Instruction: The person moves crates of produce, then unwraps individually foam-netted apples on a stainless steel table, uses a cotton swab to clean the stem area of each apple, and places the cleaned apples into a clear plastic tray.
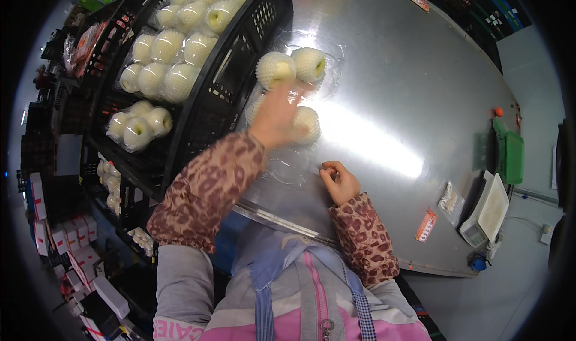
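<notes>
On the metal table an open clear plastic clamshell box (331, 83) holds several round pale yellow-green fruits (308, 125) in white foam nets. My left hand (277, 117) is over the near part of the box, among the fruits. Motion blurs its fingers and it covers part of one fruit, so its grip cannot be made out. Closer to me lies a clear plastic flap (288, 165), apparently part of the box. My right hand (342, 186) is just right of that flap, fingers curled and thumb against them. Whatever they pinch, if anything, is too small to see.
A black crate (198, 110) at the left holds packs of netted fruit (174, 47). The metal table (396, 89) stretches right, with a white scale (487, 209), a green container (511, 155), a small clear bag (450, 202) and a red-white label strip (426, 225) near its right edge.
</notes>
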### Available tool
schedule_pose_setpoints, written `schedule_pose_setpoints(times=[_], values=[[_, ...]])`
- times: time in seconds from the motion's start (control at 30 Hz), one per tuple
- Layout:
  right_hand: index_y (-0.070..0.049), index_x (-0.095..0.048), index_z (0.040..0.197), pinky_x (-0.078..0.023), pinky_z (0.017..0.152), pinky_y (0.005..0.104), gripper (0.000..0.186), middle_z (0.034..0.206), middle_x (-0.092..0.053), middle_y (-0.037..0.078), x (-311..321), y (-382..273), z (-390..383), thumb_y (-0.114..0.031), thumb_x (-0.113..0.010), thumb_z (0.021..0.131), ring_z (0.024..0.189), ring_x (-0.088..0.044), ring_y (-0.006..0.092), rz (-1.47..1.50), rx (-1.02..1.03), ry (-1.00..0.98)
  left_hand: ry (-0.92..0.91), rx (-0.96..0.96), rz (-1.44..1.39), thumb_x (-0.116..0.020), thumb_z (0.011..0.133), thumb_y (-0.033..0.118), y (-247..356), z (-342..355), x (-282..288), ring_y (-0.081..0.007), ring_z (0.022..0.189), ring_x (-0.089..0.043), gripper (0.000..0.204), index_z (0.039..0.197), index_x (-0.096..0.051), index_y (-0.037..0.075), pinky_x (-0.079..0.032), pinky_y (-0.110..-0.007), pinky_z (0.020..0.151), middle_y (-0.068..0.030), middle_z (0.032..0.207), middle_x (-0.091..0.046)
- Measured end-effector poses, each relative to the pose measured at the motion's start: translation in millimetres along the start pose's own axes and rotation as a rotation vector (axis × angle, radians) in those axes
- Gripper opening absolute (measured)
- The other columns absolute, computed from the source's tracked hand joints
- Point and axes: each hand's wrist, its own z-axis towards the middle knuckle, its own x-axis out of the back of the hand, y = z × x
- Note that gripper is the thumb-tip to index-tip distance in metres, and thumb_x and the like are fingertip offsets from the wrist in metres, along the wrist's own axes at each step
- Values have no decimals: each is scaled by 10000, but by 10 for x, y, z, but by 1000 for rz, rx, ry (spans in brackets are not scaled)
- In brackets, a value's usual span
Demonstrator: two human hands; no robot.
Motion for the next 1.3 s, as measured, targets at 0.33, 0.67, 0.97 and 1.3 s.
schedule_pose_setpoints(times=[0.33,0.67,0.97,1.3], values=[[-18,-669,978,-497,730,403,541,831,-691,135,-447,37,-69,-534,-636,817,806,-666,311,-94,5,-266,-253,-34,174,-744,617,79,119,-89,-432,-383,1017,-467,652,1226,-527,163,-448,-433,854,-150,1152,-487],[-11,-698,891,-492,682,357,513,773,-676,127,-241,156,-454,-517,-645,826,703,-640,251,16,-120,-366,4,-52,-125,-733,575,71,551,-489,-173,-384,1095,-438,668,1205,-527,147,-420,-418,934,-167,1211,-459],[30,-419,1351,-442,928,320,507,1224,-558,127,428,-191,-597,-280,-525,963,1095,-544,183,815,8,-178,275,-188,-366,-801,520,95,1332,-777,-167,-390,1209,-422,905,1332,-406,46,-351,-460,1022,-194,1341,-418],[-51,-430,1387,-503,835,372,555,1111,-637,225,748,-406,-741,-261,-589,899,997,-639,360,134,330,38,-222,298,-956,-780,769,187,1338,-845,27,-194,1296,-379,834,1447,-318,41,-336,-336,1065,-145,1428,-369]])
